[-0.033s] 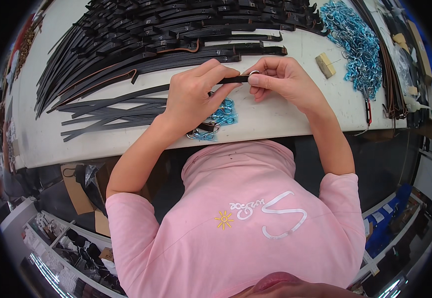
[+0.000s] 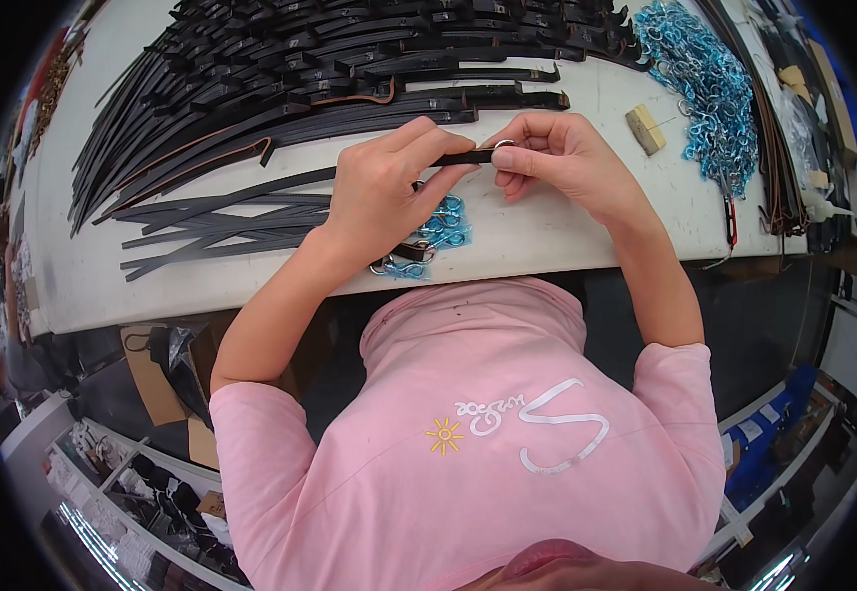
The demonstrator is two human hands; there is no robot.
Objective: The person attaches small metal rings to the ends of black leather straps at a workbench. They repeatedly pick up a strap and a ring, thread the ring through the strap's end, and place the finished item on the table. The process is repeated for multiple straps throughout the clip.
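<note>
A long black strap point(image 2: 276, 186) runs from the left, through my left hand point(image 2: 379, 192), to my right hand point(image 2: 561, 163). The left fingers pinch it a short way from its end. At that end sits a silver metal ring point(image 2: 504, 144), held between my right thumb and fingers together with the strap tip. Below my left hand lie metal clasps in blue wrapping point(image 2: 446, 225), partly hidden by the hand. Several loose black straps point(image 2: 212, 236) fan out on the table to the left, their right ends covered by my left hand and wrist.
A large heap of black straps point(image 2: 350, 59) covers the back of the white table point(image 2: 281, 281). Blue-wrapped metal hardware point(image 2: 699, 89) is piled at the back right. Beside it lies a yellowish block with a thin pin point(image 2: 645, 130). Brown straps point(image 2: 781, 187) hang along the right edge.
</note>
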